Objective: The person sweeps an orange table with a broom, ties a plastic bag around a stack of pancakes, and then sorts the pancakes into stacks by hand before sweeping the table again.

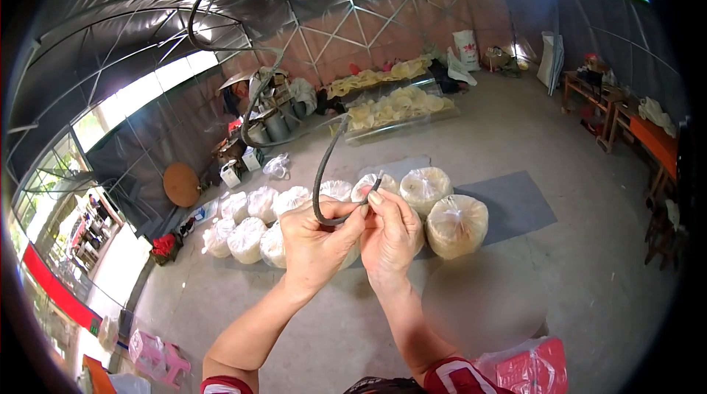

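Note:
A dark, thin cord (321,173) hangs in a curve in front of the camera and bends round between the two hands. My left hand (318,238) is closed on the cord near its lowest bend. My right hand (390,236) pinches it close to its short free end, which points upward. The fingertips of both hands almost meet. Behind them, on the floor, stand two rows of tied clear bags (456,226) with pale contents, partly hidden by the hands.
Yellowish flat pieces (398,108) lie on clear sheeting farther back. Wooden benches (615,103) line the right side. At the bottom are a pink stool (163,357) and a red plastic-wrapped item (532,368). A round brown board (181,184) leans at the left.

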A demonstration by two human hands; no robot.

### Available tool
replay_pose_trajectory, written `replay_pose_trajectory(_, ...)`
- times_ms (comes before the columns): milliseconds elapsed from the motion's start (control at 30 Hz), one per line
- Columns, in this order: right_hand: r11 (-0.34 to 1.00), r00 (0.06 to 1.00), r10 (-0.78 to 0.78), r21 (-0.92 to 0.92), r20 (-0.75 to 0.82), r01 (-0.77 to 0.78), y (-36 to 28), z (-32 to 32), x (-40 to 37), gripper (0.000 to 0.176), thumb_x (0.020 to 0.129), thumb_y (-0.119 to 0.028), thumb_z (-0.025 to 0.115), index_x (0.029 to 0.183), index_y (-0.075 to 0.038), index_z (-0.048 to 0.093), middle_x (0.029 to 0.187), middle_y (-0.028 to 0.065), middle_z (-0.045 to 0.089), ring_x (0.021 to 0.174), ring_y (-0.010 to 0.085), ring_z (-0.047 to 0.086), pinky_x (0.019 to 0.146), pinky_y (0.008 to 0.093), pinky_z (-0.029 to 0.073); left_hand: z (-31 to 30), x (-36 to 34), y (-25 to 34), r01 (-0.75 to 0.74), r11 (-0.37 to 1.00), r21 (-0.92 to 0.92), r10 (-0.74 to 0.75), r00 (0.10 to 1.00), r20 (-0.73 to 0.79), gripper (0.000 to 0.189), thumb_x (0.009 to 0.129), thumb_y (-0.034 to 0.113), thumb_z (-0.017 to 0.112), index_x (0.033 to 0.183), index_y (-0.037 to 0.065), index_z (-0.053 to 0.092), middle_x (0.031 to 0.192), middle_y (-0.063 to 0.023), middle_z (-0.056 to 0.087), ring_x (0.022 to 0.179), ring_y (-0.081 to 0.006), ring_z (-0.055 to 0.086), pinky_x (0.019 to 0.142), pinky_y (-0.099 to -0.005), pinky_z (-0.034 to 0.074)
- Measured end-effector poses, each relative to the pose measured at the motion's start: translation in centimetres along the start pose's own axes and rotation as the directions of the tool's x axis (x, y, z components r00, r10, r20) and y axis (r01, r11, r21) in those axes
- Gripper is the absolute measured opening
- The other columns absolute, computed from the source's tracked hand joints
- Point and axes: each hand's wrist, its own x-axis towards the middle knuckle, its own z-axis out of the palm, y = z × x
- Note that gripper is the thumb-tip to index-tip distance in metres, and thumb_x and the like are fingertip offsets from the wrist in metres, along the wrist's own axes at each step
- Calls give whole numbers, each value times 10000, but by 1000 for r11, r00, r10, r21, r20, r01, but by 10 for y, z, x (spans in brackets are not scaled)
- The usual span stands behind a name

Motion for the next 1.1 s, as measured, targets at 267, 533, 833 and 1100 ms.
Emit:
replay_pose_trajectory(267,971,993,-113,-215,-21,106,4,-2,9,66,737,71,537,763,56,595,760,75,583,638,110,517,581,218,418,5,4,-7,-167,964,209,171,985,2,31,690,-25,643,721,-30,642,606,-48,576,531,-82,537,470,-197,411)
replay_pose_trajectory(533,981,998,-54,-186,24,57,1,-5,16,57,737,72,535,732,59,590,690,59,563,595,102,505,549,199,384,9,9,-16,-130,984,124,135,990,-30,50,674,-24,644,717,-26,619,617,-52,567,534,-78,520,476,-199,405)
replay_pose_trajectory(833,997,997,-5,-81,79,11,-5,-6,16,71,780,39,534,801,69,594,744,78,579,642,109,531,585,204,420,15,12,-15,-74,997,-4,73,995,-71,80,643,-15,641,720,-9,622,586,-52,549,476,-75,474,443,-205,372)
replay_pose_trajectory(1100,999,996,-10,-34,90,13,-6,-14,17,78,783,45,540,832,76,593,776,86,581,659,112,530,600,209,436,14,13,-12,-154,982,105,159,986,-39,115,637,-11,645,752,-7,635,584,-51,553,479,-82,489,444,-211,383)
